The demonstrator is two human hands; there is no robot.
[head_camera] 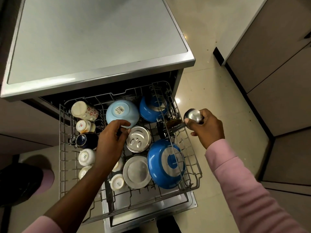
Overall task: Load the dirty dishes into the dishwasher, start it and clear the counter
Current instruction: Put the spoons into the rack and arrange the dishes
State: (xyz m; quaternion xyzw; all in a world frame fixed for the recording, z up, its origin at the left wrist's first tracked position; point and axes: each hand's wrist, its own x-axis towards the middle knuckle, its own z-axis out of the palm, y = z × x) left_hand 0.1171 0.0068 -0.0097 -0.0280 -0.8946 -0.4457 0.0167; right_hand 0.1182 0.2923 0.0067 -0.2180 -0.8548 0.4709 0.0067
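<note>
- Where the left forearm is crossing the wire rack (188,145), hiding parts of several white cups (86,156) in the left rows.
- Showing only the upturned bases of most dishes, so insides cannot be told.
- Hovering with the left hand (111,140) over the rack's middle, fingers loosely curled and gripping nothing, fingertips near the pale blue bowl (122,113) and the ribbed steel container (139,139).
- Gripping a rounded, shiny steel piece (193,116) with the right hand (206,127), fingers wrapped around it just beyond the rack's right edge; its lower part being covered by the fingers, so exact shape cannot be told.
- Lying half hidden behind the rack wires: dark utensils (170,126), hard to make out.
- Leaning on edge at right: two glossy blue pans (165,163) with grey ringed bases, the far one partly masked by wires.
- Sitting base-up: a flat steel plate (136,172).
- Spreading above the opening: the dishwasher's smooth grey top (94,39), cut off at the upper edge.
</note>
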